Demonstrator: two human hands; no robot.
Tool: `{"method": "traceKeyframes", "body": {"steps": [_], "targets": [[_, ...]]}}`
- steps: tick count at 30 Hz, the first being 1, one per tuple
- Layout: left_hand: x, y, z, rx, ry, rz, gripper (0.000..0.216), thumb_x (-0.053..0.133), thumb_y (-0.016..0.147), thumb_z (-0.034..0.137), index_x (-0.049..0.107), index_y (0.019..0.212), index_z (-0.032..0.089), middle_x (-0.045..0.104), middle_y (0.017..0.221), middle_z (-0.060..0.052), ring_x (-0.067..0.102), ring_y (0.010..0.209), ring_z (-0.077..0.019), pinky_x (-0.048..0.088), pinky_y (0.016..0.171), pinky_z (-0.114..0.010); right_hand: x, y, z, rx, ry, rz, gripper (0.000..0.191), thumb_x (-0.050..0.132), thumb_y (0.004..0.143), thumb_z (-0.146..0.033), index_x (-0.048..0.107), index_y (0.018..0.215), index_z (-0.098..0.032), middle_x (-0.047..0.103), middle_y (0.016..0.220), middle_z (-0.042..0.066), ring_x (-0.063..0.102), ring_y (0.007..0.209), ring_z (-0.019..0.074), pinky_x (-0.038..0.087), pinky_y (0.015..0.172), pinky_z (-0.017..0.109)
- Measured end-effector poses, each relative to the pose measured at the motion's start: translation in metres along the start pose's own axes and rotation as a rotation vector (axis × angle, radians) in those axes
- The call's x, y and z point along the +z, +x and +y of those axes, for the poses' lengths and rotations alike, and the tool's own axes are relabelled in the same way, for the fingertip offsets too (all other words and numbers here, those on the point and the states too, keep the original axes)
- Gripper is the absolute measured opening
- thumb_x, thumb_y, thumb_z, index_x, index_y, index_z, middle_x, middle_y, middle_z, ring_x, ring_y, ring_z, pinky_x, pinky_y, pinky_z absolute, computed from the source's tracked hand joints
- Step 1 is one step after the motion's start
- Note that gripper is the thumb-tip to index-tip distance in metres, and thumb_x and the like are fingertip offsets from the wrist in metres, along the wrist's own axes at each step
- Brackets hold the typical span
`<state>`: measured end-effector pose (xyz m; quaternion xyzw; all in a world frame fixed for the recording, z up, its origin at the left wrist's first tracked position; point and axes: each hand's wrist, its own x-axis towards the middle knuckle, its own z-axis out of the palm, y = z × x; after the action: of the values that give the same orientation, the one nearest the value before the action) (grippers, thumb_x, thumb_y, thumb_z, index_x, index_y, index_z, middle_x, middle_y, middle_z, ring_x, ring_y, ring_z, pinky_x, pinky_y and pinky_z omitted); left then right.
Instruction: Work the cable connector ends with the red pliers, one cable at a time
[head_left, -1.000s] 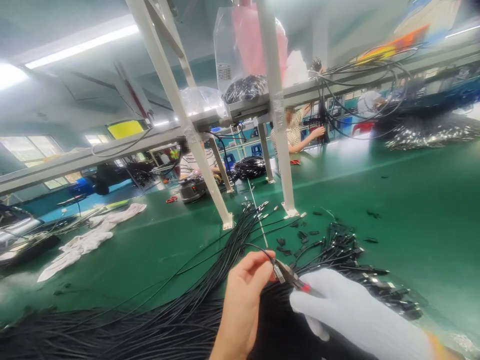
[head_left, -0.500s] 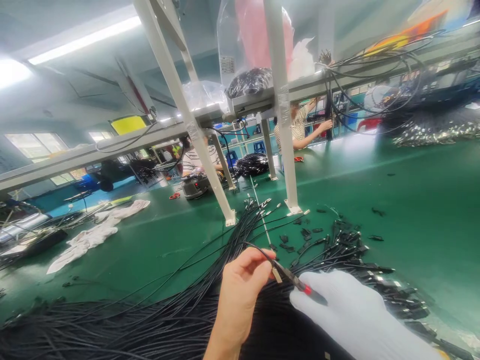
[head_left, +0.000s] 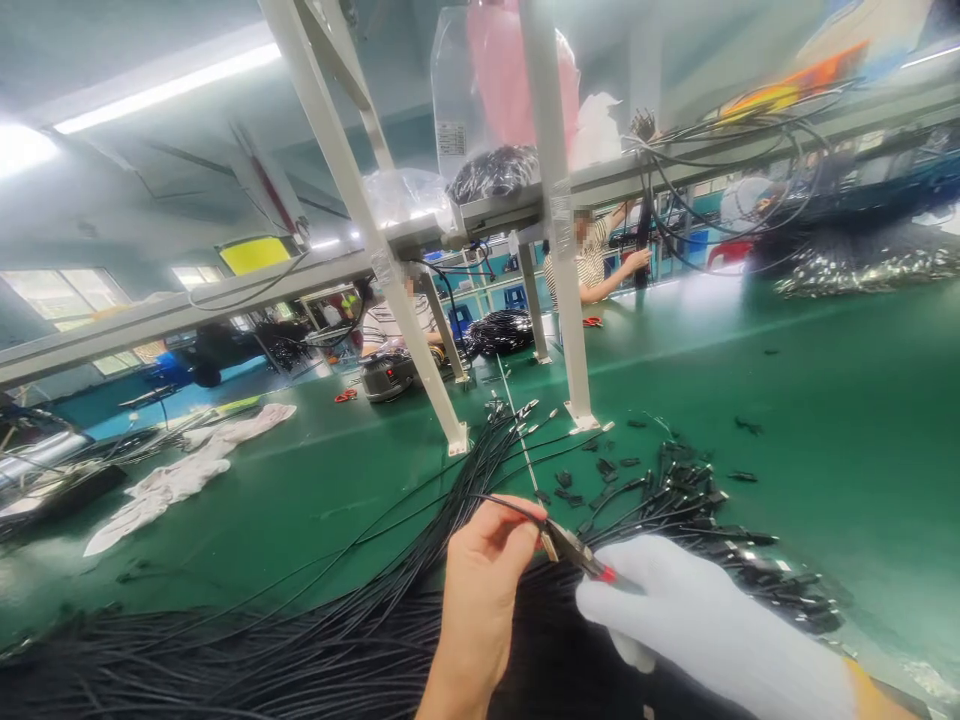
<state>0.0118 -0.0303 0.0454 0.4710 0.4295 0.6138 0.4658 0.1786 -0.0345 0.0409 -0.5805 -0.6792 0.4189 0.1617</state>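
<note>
Bare and pinched closed, my left hand [head_left: 484, 590] holds a black cable [head_left: 506, 505] near its end. A small pale metal connector [head_left: 551, 545] shows at that end, just past my fingertips. My right hand [head_left: 675, 600], in a white glove, grips pliers [head_left: 574, 548] with a bit of red on the handle. The jaws of the pliers meet the cable end beside my left fingers; whether they are clamped on it is too small to tell. Under both hands lies a large bundle of black cables [head_left: 315, 640].
Cable ends with connectors [head_left: 697, 490] are heaped at the right, near loose black scraps [head_left: 606, 467]. White metal posts [head_left: 566, 250] stand on the green table [head_left: 847, 400], carrying a shelf. A white cloth [head_left: 180, 475] lies left. Two people [head_left: 592, 260] sit across the table.
The gloved right hand and pliers have shifted slightly, with more gloved fingertips showing below. My left hand keeps its pinch on the cable. The view has moved a little.
</note>
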Motion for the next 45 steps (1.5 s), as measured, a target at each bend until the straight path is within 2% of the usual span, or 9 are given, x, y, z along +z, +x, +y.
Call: {"method": "traceKeyframes", "body": {"steps": [5,9,15,27,31,34,37,41,45], "targets": [[0.004,-0.001,-0.003,0.006,-0.106,-0.009,0.002,0.074,0.072,0.016,0.073,0.070,0.018,0.065,0.071,0.002,0.059,0.062,-0.0105,0.049,0.064,-0.022,0.001,0.004,0.009,-0.065,0.312,-0.200,0.027,0.049,0.080,-0.034,0.053,0.056,-0.021,0.060,0.048,-0.003,0.046,0.042,0.0095,0.035,0.046,0.021],[0.007,0.000,-0.002,-0.007,-0.169,0.012,0.005,0.077,0.067,0.014,0.073,0.067,0.017,0.064,0.073,0.001,0.058,0.061,-0.0104,0.049,0.063,-0.022,0.000,0.004,0.007,-0.075,0.447,-0.282,0.024,0.049,0.078,-0.030,0.056,0.057,-0.020,0.055,0.043,-0.004,0.043,0.038,0.0080,0.029,0.041,0.019],[0.008,0.000,-0.005,-0.007,-0.208,0.003,0.009,0.079,0.067,0.014,0.071,0.067,0.017,0.063,0.072,0.001,0.057,0.063,-0.0104,0.048,0.063,-0.022,0.000,0.006,0.008,-0.088,0.468,-0.313,0.021,0.050,0.081,-0.030,0.061,0.067,-0.019,0.056,0.044,-0.004,0.044,0.038,0.0068,0.023,0.040,0.018],[0.010,0.000,-0.007,0.007,-0.246,0.023,0.013,0.081,0.065,0.015,0.068,0.063,0.018,0.062,0.073,0.002,0.055,0.064,-0.0101,0.046,0.064,-0.022,0.001,0.007,0.007,-0.052,0.531,-0.351,0.023,0.050,0.083,-0.035,0.064,0.076,-0.019,0.058,0.046,-0.003,0.044,0.039,0.0072,0.026,0.041,0.018],[0.005,-0.001,-0.005,-0.024,-0.150,0.035,0.009,0.079,0.069,0.020,0.073,0.076,0.019,0.063,0.078,0.001,0.056,0.071,-0.0117,0.047,0.072,-0.024,0.003,0.008,0.007,-0.059,0.329,-0.209,0.028,0.050,0.083,-0.037,0.059,0.063,-0.020,0.061,0.049,-0.001,0.050,0.043,0.0098,0.034,0.046,0.021],[0.001,-0.001,-0.003,-0.061,-0.107,0.020,0.023,0.080,0.073,0.028,0.075,0.094,0.019,0.064,0.086,-0.001,0.057,0.078,-0.0132,0.047,0.078,-0.025,0.002,0.007,0.006,-0.074,0.142,-0.067,0.038,0.049,0.085,-0.042,0.053,0.054,-0.021,0.064,0.054,0.001,0.058,0.053,0.0119,0.040,0.055,0.022],[0.000,-0.002,-0.003,-0.068,-0.112,-0.021,0.034,0.079,0.077,0.040,0.073,0.102,0.018,0.062,0.082,-0.001,0.056,0.074,-0.0129,0.047,0.074,-0.026,0.001,0.004,0.002,-0.063,0.035,-0.021,0.039,0.047,0.087,-0.042,0.052,0.055,-0.021,0.066,0.057,0.000,0.061,0.059,0.0138,0.041,0.061,0.024],[0.003,-0.003,-0.003,-0.062,-0.106,-0.023,0.026,0.082,0.074,0.037,0.074,0.087,0.016,0.061,0.072,0.001,0.054,0.065,-0.0098,0.045,0.065,-0.022,0.007,0.005,-0.002,-0.007,-0.173,0.065,0.030,0.049,0.085,-0.040,0.051,0.061,-0.023,0.069,0.065,-0.001,0.061,0.064,0.0161,0.037,0.059,0.026],[0.004,-0.003,-0.002,-0.049,-0.111,0.027,0.022,0.085,0.069,0.033,0.075,0.076,0.014,0.063,0.066,0.001,0.055,0.060,-0.0096,0.046,0.061,-0.021,0.016,0.011,0.007,-0.074,-0.257,0.141,0.031,0.047,0.086,-0.042,0.050,0.062,-0.023,0.067,0.066,-0.001,0.059,0.065,0.0173,0.034,0.057,0.027]]}}
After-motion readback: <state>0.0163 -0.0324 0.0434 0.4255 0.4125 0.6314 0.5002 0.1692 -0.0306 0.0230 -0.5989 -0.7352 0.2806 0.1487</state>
